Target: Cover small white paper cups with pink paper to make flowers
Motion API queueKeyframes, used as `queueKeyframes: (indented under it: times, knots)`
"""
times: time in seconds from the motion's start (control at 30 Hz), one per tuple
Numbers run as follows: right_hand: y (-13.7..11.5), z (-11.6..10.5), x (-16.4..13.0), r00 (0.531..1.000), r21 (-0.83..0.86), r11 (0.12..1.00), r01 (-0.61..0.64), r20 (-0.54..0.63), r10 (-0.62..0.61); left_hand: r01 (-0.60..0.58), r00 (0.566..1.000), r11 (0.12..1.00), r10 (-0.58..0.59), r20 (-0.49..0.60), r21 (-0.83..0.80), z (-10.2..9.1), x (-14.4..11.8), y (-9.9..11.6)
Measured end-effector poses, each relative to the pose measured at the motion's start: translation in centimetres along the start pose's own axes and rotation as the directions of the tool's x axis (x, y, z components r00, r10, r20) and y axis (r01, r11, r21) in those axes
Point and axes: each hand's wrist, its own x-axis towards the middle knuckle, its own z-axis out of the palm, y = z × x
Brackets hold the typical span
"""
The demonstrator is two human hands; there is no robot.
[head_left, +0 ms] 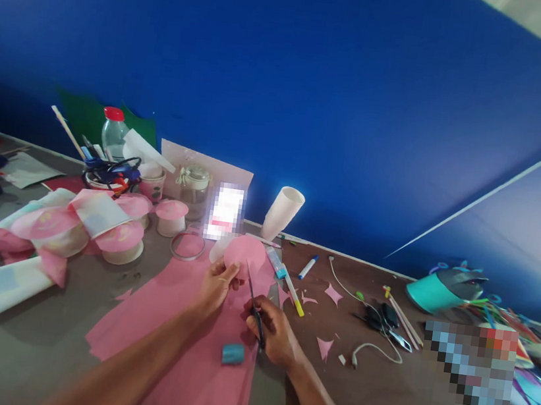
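My left hand [218, 285] pinches the lower left edge of a round pink paper disc [244, 252]. In my right hand [273, 332] is a pair of scissors [253, 290], its fingers wrapped round the handles. The blades point up and away, overlapping the lower right part of the disc. Whether they are cutting into it I cannot tell. Beneath both hands lies a fanned stack of pink paper sheets [168, 335]. A small teal cylinder [232, 354] rests on the stack just below the scissors.
Pink-topped paper cups [121, 239] crowd the left side. A stack of white cups [284, 211] leans near the blue wall [286, 85], beside a bright phone screen [225, 210]. Pink scraps [324, 348], a marker [308, 267], a white cable [380, 350] and a teal cup [428, 292] lie right.
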Motion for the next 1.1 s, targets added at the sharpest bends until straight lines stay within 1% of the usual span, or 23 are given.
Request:
queueKeyframes:
  times: [0.17, 0.4, 0.57, 1.1]
  knots:
    - [0.03, -0.09, 0.04, 1.000, -0.062, 0.998, 0.012, -0.005, -0.012, -0.007, 1.000, 1.000, 0.007, 0.005, -0.008, -0.04, 0.15, -0.10]
    - [-0.17, -0.03, 0.04, 1.000, -0.087, 0.996, 0.003, -0.004, -0.004, -0.012, 1.000, 1.000, 0.012, 0.010, -0.012, -0.13, 0.19, -0.19]
    - [-0.21, -0.12, 0.03, 1.000, -0.138, 0.990, 0.025, -0.011, -0.027, -0.018, 1.000, 1.000, 0.018, 0.004, -0.020, -0.14, 0.28, -0.29]
    - [0.26, -0.09, 0.15, 0.998, -0.174, 0.985, 0.016, -0.053, -0.026, -0.017, 1.000, 1.000, 0.017, 0.003, -0.020, -0.20, 0.38, -0.26]
